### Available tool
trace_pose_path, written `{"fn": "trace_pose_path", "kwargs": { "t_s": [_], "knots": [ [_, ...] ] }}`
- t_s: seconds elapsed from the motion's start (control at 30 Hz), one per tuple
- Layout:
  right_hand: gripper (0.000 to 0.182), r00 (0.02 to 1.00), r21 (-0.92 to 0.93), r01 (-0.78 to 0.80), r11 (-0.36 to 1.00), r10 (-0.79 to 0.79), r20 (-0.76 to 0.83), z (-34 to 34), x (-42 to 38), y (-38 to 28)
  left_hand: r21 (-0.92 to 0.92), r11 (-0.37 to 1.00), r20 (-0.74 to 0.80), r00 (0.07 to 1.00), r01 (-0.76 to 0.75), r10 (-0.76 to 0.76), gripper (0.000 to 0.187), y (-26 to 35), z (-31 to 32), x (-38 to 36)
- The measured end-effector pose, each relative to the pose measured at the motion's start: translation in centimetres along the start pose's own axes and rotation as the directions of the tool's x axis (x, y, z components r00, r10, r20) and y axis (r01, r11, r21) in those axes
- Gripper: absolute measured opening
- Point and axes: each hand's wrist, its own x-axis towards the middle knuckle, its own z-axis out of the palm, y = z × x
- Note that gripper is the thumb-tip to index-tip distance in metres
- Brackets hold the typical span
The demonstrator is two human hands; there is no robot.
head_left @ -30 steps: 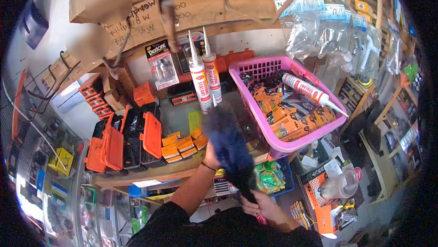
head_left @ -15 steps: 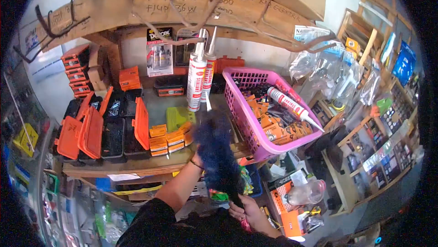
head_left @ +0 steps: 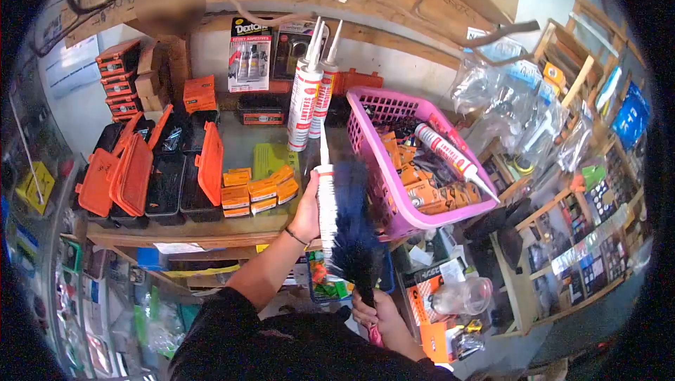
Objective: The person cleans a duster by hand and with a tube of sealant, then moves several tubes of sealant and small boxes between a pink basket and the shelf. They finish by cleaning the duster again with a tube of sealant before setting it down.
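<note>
My left hand (head_left: 306, 213) is closed around a white sealant tube (head_left: 326, 201), which stands upright with its pointed nozzle up. A dark blue bristle brush (head_left: 355, 205) lies against the tube's right side and covers part of it. Lower down, my right hand (head_left: 383, 316) has its fingers wrapped round the brush's black handle (head_left: 364, 289), with something pink at the palm. Beyond the held tube, several sealant tubes (head_left: 304, 110) stand on the glass shelf.
A pink basket (head_left: 401, 223) holds orange packets and another sealant tube (head_left: 450, 154). Small orange boxes (head_left: 261, 191) and black cases with orange lids (head_left: 133, 177) sit on the left. Metal hooks (head_left: 503, 34) jut out overhead. Clear plastic bags (head_left: 524, 110) hang at right.
The brush has shifted right off the front of the held tube, so the tube's body and my left fingers now show. The whole scene sits slightly higher in view.
</note>
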Motion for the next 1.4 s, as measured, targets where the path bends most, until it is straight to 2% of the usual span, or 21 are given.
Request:
{"fn": "trace_pose_path", "kwargs": {
  "t_s": [0.17,0.23,0.27,0.3,0.37,0.4,0.43,0.5,0.53,0.57,0.63,0.67,0.7,0.77,0.83,0.97,1.03,1.1,1.17,1.27,1.4],
  "knots": [
    [0.023,0.999,-0.122,-0.005,0.992,0.010,0.039,0.2,0.2,-1.9,-0.024,0.999,0.050,0.998,-0.025,0.026,0.059,0.1,0.3,-0.2],
    [0.023,0.997,-0.115,-0.034,0.993,0.042,0.069,0.6,0.7,-2.3,-0.184,0.982,0.287,0.958,0.040,0.015,0.057,0.2,-0.5,-0.2],
    [0.023,0.993,-0.098,-0.057,0.993,0.067,0.095,0.8,0.9,-2.4,-0.067,0.997,0.022,0.999,-0.037,0.038,0.055,0.1,-0.7,0.1],
    [0.023,0.981,-0.248,-0.149,0.957,0.111,-0.159,1.3,0.7,-2.4,-0.085,0.995,-0.019,0.998,-0.054,0.052,0.049,-0.4,-0.8,0.4],
    [0.024,0.982,-0.251,-0.191,0.949,0.182,-0.059,2.4,0.7,-2.3,-0.067,0.995,0.267,0.960,-0.073,0.088,0.036,-1.5,-8.3,3.7],
    [0.024,0.980,-0.257,-0.200,0.946,0.191,-0.061,2.4,0.7,-2.3,0.138,0.963,0.032,0.973,-0.232,0.230,0.035,-1.1,-5.6,2.5],
    [0.025,0.985,-0.266,-0.166,0.950,0.146,-0.092,2.3,0.7,-2.4,0.134,0.962,0.028,0.971,-0.239,0.238,0.035,-0.6,-3.1,1.3],
    [0.026,0.986,-0.272,-0.135,0.953,0.104,-0.128,1.9,0.6,-2.4,-0.115,0.993,-0.144,0.990,-0.019,0.002,0.039,-0.1,0.0,-0.5],
    [0.027,0.993,-0.233,-0.097,0.968,0.078,-0.091,1.5,0.7,-2.2,-0.209,0.978,0.250,0.968,0.021,0.033,0.044,0.3,-0.3,-0.5],
    [0.028,0.997,-0.190,-0.056,0.980,0.047,-0.054,1.2,0.8,-2.0,-0.128,0.992,0.018,1.000,0.006,-0.004,0.045,0.2,0.5,-0.5],
    [0.029,0.993,-0.167,-0.095,0.981,0.081,-0.089,1.1,0.4,-1.3,-0.202,0.979,0.083,0.996,-0.003,0.020,0.051,-0.4,-2.4,0.3],
    [0.029,0.985,-0.208,-0.148,0.967,0.127,-0.114,1.6,0.0,-1.1,-0.171,0.985,0.348,0.936,0.014,0.047,0.048,-1.3,-6.9,2.0],
    [0.029,0.975,-0.248,-0.203,0.947,0.173,-0.141,1.8,-0.2,-0.9,-0.173,0.985,0.345,0.938,0.023,0.039,0.048,-1.5,-6.7,1.8],
    [0.030,0.982,-0.246,-0.159,0.956,0.128,-0.136,0.2,0.0,-0.5,0.026,0.979,0.016,0.979,-0.204,0.204,0.039,-1.3,-5.1,1.0],
    [0.033,0.999,-0.136,0.016,0.991,-0.020,-0.029,-0.2,0.2,-0.5,-0.156,0.988,0.144,0.989,-0.003,0.026,0.046,0.0,-2.9,0.4],
    [0.032,0.982,-0.168,-0.145,0.975,0.121,-0.145,1.8,-0.5,0.0,-0.194,0.981,0.130,0.992,0.017,0.008,0.057,0.1,-0.1,-0.4],
    [0.033,0.985,-0.178,-0.127,0.976,0.102,-0.141,2.1,-0.7,0.0,-0.501,0.858,0.170,0.985,0.111,-0.028,0.063,0.0,-2.2,0.9],
    [0.033,0.985,-0.229,-0.010,0.973,-0.030,-0.168,1.9,-0.8,-0.1,-0.134,0.991,0.011,1.000,0.029,-0.028,0.064,0.4,0.5,-0.8],
    [0.034,0.993,-0.174,0.014,0.985,-0.035,-0.117,1.5,-0.5,0.1,-0.044,0.999,0.024,0.999,-0.025,0.026,0.064,0.0,-1.1,0.1],
    [0.035,0.988,-0.107,-0.126,0.986,0.115,-0.103,1.6,-0.7,0.6,-0.081,0.997,0.047,0.999,0.012,-0.008,0.065,-0.2,-1.3,0.3],
    [0.036,0.987,-0.205,-0.060,0.977,0.028,-0.157,2.2,-1.0,-0.2,-0.153,0.988,0.092,0.996,-0.006,0.020,0.062,-0.1,-0.4,0.3]
  ]
}}
